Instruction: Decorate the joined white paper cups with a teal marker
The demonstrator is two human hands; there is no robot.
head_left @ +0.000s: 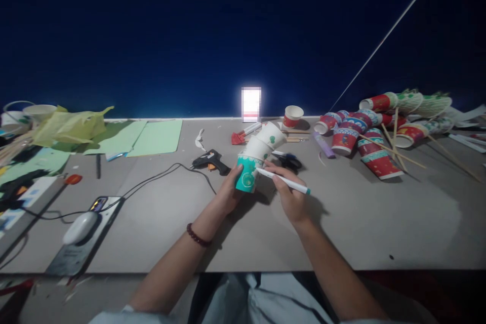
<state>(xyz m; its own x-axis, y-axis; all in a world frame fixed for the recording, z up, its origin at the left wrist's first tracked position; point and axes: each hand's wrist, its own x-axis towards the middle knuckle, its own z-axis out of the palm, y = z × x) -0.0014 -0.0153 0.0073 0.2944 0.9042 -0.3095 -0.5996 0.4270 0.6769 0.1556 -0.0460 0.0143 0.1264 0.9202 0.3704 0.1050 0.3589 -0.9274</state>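
Observation:
My left hand (230,185) is closed around the lower end of a chain of joined paper cups (260,149), which tilts up and to the right. The lowest cup is teal with a pale round mark and a scalloped edge; those above it are white with green patches. Between the fingers of my right hand (292,197) is a white marker (287,181) with a green end. Its tip meets or nearly meets the teal cup's side. A black glue gun (212,161) lies just left of the cups.
Decorated cup chains (347,134) and wooden sticks (395,147) lie at the right. A red-and-white cup (293,116) stands at the back. Green paper sheets (155,137), a yellow bag (70,126), a phone (72,258) with a white case on it and a power strip (26,205) occupy the left.

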